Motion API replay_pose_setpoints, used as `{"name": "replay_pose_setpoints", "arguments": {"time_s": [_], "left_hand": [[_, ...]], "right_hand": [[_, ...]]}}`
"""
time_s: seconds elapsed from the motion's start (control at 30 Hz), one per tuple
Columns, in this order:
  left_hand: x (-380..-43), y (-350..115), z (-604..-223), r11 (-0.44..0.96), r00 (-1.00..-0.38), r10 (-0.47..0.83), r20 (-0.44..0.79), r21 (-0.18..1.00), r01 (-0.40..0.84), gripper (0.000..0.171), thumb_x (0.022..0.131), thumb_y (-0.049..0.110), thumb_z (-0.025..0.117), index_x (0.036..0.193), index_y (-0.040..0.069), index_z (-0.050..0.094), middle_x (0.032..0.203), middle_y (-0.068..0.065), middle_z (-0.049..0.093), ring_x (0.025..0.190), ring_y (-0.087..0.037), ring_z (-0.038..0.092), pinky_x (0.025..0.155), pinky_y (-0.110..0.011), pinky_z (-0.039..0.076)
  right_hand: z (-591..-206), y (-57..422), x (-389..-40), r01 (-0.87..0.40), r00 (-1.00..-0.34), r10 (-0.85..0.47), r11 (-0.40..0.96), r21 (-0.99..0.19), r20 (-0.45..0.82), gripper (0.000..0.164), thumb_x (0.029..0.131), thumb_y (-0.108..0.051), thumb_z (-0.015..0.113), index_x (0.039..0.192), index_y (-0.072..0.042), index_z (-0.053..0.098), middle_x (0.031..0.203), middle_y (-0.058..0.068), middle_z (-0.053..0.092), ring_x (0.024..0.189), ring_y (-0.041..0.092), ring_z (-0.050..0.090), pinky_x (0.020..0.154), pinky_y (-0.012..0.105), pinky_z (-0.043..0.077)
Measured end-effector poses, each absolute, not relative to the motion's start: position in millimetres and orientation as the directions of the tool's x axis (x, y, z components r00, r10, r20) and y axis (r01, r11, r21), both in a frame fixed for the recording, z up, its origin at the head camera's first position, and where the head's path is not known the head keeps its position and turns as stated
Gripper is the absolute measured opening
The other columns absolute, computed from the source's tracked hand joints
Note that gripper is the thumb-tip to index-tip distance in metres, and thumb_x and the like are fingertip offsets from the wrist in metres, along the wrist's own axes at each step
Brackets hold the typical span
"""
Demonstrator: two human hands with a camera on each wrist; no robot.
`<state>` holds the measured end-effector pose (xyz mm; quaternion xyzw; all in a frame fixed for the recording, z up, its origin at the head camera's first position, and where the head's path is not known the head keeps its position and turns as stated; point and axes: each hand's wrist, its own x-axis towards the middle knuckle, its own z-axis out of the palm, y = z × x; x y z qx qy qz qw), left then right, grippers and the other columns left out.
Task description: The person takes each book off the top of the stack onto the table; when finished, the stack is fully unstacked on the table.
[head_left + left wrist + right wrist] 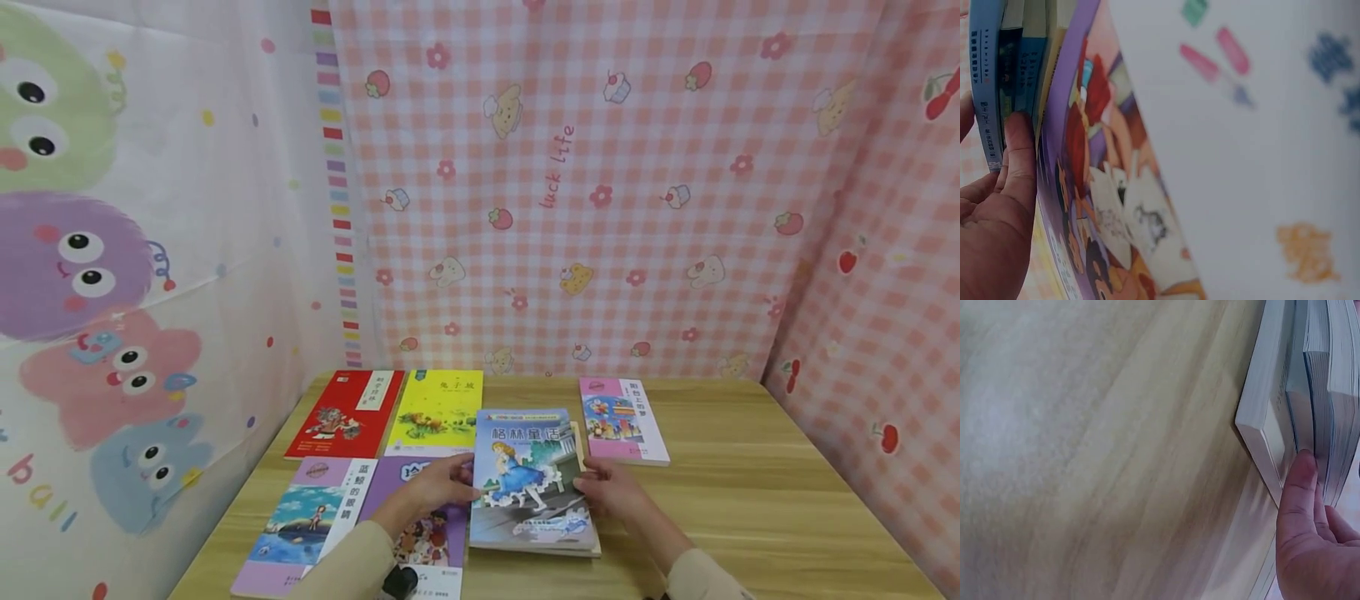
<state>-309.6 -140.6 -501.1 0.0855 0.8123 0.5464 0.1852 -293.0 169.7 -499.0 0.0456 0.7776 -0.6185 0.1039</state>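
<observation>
On the wooden surface (750, 508), just beside a purple book (446, 533), I see a stack of books (517, 517), the left hand (441, 483) gripping its left side and the right hand (613, 493) its right; a pink book (624, 423) lies farther back.

Book stack (528, 487) between my hands (446, 482) (611, 490)
On my table (757, 508), four books (341, 421) lie left of it in two rows; a single book (621, 423) lies behind it, rightward.
</observation>
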Motion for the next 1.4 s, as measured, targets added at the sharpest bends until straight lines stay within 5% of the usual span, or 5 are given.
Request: {"name": "replay_pose_setpoints", "arguments": {"time_s": [0.37, 0.73, 1.1, 1.4], "left_hand": [[-308, -126, -500, 0.444, -0.913, 0.371, -0.171, 0.896, 0.013, 0.076, 0.087, 0.018, 0.077, 0.151, 0.003, 0.039, 0.110, -0.010, 0.062, 0.100, -0.025, 0.058, 0.088, -0.046, 0.050], [-309, -118, -498, 0.490, -0.922, 0.334, -0.198, 0.872, -0.010, 0.074, 0.087, 0.022, 0.078, 0.150, 0.006, 0.042, 0.113, -0.009, 0.060, 0.102, -0.026, 0.057, 0.088, -0.046, 0.050], [-307, -119, -498, 0.465, -0.924, 0.333, -0.185, 0.885, -0.010, 0.073, 0.087, 0.019, 0.078, 0.150, 0.006, 0.042, 0.118, -0.011, 0.059, 0.102, -0.026, 0.057, 0.085, -0.044, 0.052], [-309, -116, -498, 0.506, -0.923, 0.337, -0.188, 0.862, 0.009, 0.075, 0.083, 0.019, 0.081, 0.148, 0.008, 0.045, 0.132, -0.018, 0.056, 0.122, -0.038, 0.051, 0.102, -0.058, 0.041]], "right_hand": [[-502, 174, -294, 0.212, -0.974, -0.028, 0.222, -0.952, -0.224, 0.058, 0.091, 0.000, 0.065, 0.143, 0.011, 0.042, 0.133, 0.032, 0.053, 0.095, 0.023, 0.064, 0.078, 0.039, 0.055], [-502, 184, -289, 0.261, -0.958, -0.081, 0.160, -0.952, -0.276, 0.053, 0.095, -0.003, 0.059, 0.140, 0.016, 0.041, 0.092, 0.015, 0.071, 0.079, 0.026, 0.069, 0.070, 0.042, 0.058], [-495, 200, -291, 0.231, -0.966, -0.081, 0.148, -0.962, -0.245, 0.057, 0.095, -0.003, 0.058, 0.144, 0.012, 0.036, 0.102, 0.017, 0.070, 0.084, 0.025, 0.068, 0.075, 0.040, 0.056], [-491, 216, -292, 0.200, -0.972, -0.107, 0.108, -0.974, -0.211, 0.063, 0.096, -0.005, 0.058, 0.149, 0.012, 0.028, 0.115, 0.021, 0.066, 0.088, 0.021, 0.066, 0.077, 0.037, 0.055]]}}
